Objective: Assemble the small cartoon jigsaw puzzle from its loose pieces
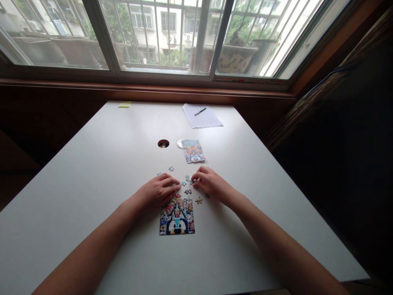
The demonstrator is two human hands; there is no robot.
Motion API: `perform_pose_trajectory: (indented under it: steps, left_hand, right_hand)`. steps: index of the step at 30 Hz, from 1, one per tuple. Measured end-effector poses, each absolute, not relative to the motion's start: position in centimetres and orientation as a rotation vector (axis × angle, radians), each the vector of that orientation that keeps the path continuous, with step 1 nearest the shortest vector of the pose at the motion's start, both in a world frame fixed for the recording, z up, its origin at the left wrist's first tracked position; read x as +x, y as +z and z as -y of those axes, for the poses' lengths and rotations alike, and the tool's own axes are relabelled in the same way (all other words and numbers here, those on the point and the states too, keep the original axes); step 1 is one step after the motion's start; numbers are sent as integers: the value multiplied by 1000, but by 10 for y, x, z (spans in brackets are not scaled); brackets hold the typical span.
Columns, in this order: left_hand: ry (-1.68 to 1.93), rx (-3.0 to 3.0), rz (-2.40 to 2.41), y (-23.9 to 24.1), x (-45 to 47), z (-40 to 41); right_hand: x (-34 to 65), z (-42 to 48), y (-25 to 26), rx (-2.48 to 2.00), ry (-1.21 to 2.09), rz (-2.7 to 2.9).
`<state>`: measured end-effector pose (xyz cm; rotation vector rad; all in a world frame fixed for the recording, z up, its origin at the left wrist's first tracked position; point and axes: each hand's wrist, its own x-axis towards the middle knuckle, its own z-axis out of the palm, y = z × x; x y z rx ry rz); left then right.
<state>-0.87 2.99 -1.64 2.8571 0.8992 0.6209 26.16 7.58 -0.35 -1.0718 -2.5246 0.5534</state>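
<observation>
A small, partly assembled jigsaw puzzle [177, 217] with a blue cartoon dog lies on the white table [92, 172]. My left hand [159, 190] rests at the puzzle's top edge, fingers curled and pinched on a piece that is mostly hidden. My right hand [210, 182] sits just to the right of it, fingers curled down on a loose piece. Several loose pieces [188, 185] lie between and around the two hands, one [199, 200] to the puzzle's right and one [171, 168] farther back.
Behind the hands lies the puzzle's picture bag [193, 150], beside a round cable hole [163, 143] and a grey cap [179, 143]. Farther back are a sheet of paper [202, 116] with a pen [200, 111] and a yellow sticky note [124, 105]. A window spans the back wall.
</observation>
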Motion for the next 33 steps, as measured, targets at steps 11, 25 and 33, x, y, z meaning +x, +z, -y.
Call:
perform_pose_trajectory:
  steps: [11,25,33]
  left_hand:
    - [597,2900,-974,-12,-2,-27]
    - [563,2922,-990,-13,1,-26]
    - [572,2919,-988,-15,0,-25]
  right_hand:
    - [248,-69,-4,-1257,711,2426]
    - [247,-72,-4,-1244,779,2284]
    - [239,-72,9,-1388,930,2185]
